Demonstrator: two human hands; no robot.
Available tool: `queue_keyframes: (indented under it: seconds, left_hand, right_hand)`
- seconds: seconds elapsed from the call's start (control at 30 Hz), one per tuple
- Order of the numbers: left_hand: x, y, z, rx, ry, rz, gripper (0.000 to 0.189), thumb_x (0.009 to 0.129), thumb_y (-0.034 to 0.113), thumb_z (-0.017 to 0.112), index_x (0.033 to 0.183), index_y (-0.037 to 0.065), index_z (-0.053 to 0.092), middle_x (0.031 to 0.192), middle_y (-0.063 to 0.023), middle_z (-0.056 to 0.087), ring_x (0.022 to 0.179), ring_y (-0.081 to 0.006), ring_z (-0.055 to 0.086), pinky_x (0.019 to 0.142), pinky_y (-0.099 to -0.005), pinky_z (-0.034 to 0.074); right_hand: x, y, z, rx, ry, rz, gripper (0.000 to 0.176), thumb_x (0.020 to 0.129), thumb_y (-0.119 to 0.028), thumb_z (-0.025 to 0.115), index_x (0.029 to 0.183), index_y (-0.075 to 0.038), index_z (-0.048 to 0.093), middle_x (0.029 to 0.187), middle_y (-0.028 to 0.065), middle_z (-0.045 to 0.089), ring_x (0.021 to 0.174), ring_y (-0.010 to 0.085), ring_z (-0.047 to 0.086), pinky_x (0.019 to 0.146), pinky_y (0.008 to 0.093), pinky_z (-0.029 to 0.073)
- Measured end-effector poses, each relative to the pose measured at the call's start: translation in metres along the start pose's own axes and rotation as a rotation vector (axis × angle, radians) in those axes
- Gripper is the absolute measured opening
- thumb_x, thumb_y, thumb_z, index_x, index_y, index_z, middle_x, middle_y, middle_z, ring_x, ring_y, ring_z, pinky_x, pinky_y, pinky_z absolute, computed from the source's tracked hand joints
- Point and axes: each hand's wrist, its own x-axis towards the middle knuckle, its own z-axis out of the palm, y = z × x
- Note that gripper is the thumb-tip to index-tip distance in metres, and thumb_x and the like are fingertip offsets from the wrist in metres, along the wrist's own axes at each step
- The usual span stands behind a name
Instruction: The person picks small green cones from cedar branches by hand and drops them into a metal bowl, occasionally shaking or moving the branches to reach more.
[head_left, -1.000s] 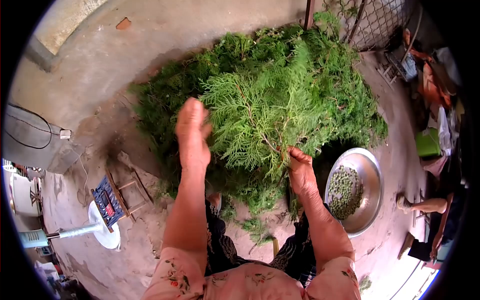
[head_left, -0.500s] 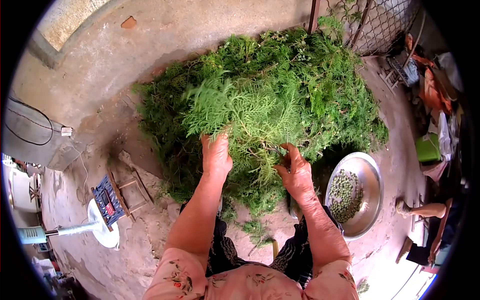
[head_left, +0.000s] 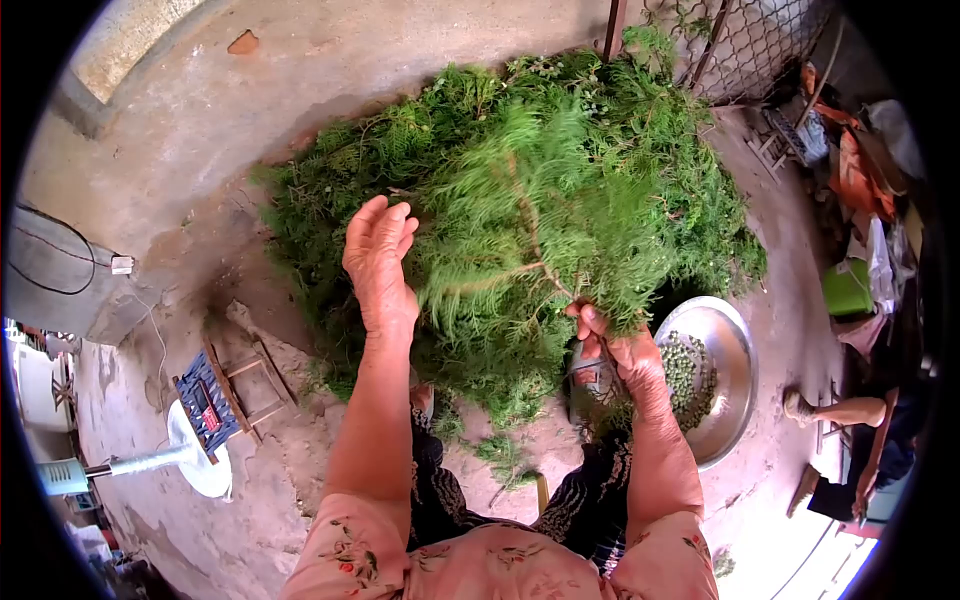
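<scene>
My right hand (head_left: 625, 352) is closed round the lower stem of a leafy green conifer branch (head_left: 535, 250). The branch fans up and leftward over the pile, its tips blurred by motion. My left hand (head_left: 382, 262) is raised at the branch's left side, fingers apart and holding nothing. Beneath both hands spreads a large heap of cut conifer branches (head_left: 350, 165). Close to my right wrist stands a wide metal basin (head_left: 742, 350), part filled with small round green cones (head_left: 688, 378).
A small wooden stool with a dark woven seat (head_left: 208, 400) and a white fan (head_left: 190, 450) are at left. Clutter with a green container (head_left: 848, 288) lines the right side. Another person's leg (head_left: 845, 412) shows at right. A mesh gate (head_left: 755, 50) stands behind the heap.
My left hand has come off the branch and moved left and up, opening. My right hand has shifted right and down and now grips the stem, with the branch swung rightward.
</scene>
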Motion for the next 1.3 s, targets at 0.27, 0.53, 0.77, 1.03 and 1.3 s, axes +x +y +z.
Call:
queue_keyframes:
  seconds: [0.27, 0.53, 0.77, 1.03, 1.3]
  left_hand:
    - [-0.020, -0.012, 0.009, 0.252, -0.362, -0.442, 0.076, 0.073, 0.039, 0.069, 0.130, 0.004, 0.034, 0.121, -0.0146, 0.049, 0.111, -0.0228, 0.047, 0.097, -0.0398, 0.031]
    - [-0.022, -0.020, 0.010, 0.478, -0.679, -0.418, 0.080, 0.077, 0.057, 0.055, 0.129, 0.000, 0.034, 0.117, -0.0221, 0.049, 0.097, -0.0273, 0.057, 0.080, -0.0362, 0.048]
    - [-0.031, -0.012, 0.013, 0.327, -0.888, -0.622, 0.075, 0.080, 0.058, 0.050, 0.125, 0.000, 0.041, 0.098, -0.0218, 0.059, 0.069, -0.0209, 0.063, 0.064, -0.0279, 0.051]
    - [-0.033, -0.005, 0.014, 0.778, -1.012, -0.428, 0.024, 0.075, 0.009, 0.065, 0.096, -0.001, 0.062, 0.065, -0.0047, 0.060, 0.049, -0.0062, 0.052, 0.039, -0.0188, 0.039]
    - [-0.019, -0.008, 0.011, 0.493, -0.270, -0.015, 0.018, 0.080, 0.012, 0.063, 0.095, 0.003, 0.063, 0.066, -0.0015, 0.058, 0.050, -0.0050, 0.047, 0.044, -0.0185, 0.039]
  right_hand:
    - [0.000, -0.003, -0.014, 0.223, -0.075, -0.029, 0.040, 0.081, -0.036, 0.061, 0.097, 0.000, 0.057, 0.069, -0.0005, 0.050, 0.057, 0.0098, 0.043, 0.061, 0.0262, 0.040]
    - [0.010, 0.007, -0.014, 0.503, -0.035, -0.130, 0.038, 0.086, -0.037, 0.051, 0.100, -0.001, 0.050, 0.066, -0.0005, 0.048, 0.052, 0.0107, 0.041, 0.058, 0.0274, 0.040]
    - [0.021, 0.012, -0.024, 0.755, -0.017, -0.186, 0.032, 0.087, -0.033, 0.051, 0.101, -0.004, 0.050, 0.068, -0.0005, 0.047, 0.053, 0.0099, 0.039, 0.058, 0.0273, 0.038]
    - [0.022, 0.010, -0.024, 0.779, 0.031, -0.222, 0.031, 0.087, -0.034, 0.051, 0.101, -0.006, 0.050, 0.070, -0.0006, 0.049, 0.054, 0.0101, 0.042, 0.059, 0.0278, 0.040]
    - [0.023, 0.008, -0.031, 0.802, 0.104, -0.209, 0.032, 0.090, -0.031, 0.046, 0.107, -0.004, 0.048, 0.075, 0.0019, 0.050, 0.061, 0.0127, 0.043, 0.061, 0.0276, 0.040]
